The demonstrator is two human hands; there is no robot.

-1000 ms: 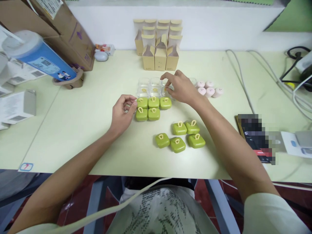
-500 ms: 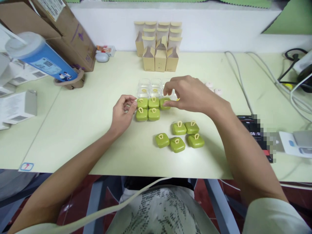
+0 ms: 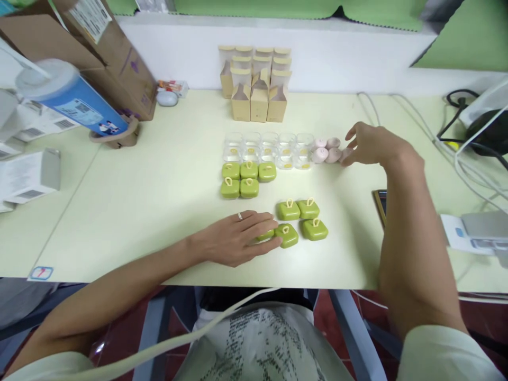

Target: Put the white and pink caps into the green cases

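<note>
- we take the clear containers [image 3: 270,153] as our landmark; they sit side by side in two touching rows, with yellow marks showing in them
- on their near side, close in at the left, we have five grouped green pieces [image 3: 249,170] with yellow loops on top; nearer to us, towards the right, lie five loose green pieces [image 3: 315,229]
- just right of the containers, we see a tight cluster of pink pieces [image 3: 320,155]; beyond the containers stand the open cardboard boxes [image 3: 259,106]
- our left hand [image 3: 234,238], nearer to us than the containers, lies over the leftmost loose green piece; its fingers are extended and slightly parted, not curled round anything
- our right hand [image 3: 371,143], right of the containers, has thumb and fingers curved and apart around the end pink piece; we cannot tell whether they grip it
- we judge the step in hand to be handling both groups at once; from here, the right calls for a narrow, light pinch that spares the neighbouring pieces; the left calls for a gentle, flat touch
</note>
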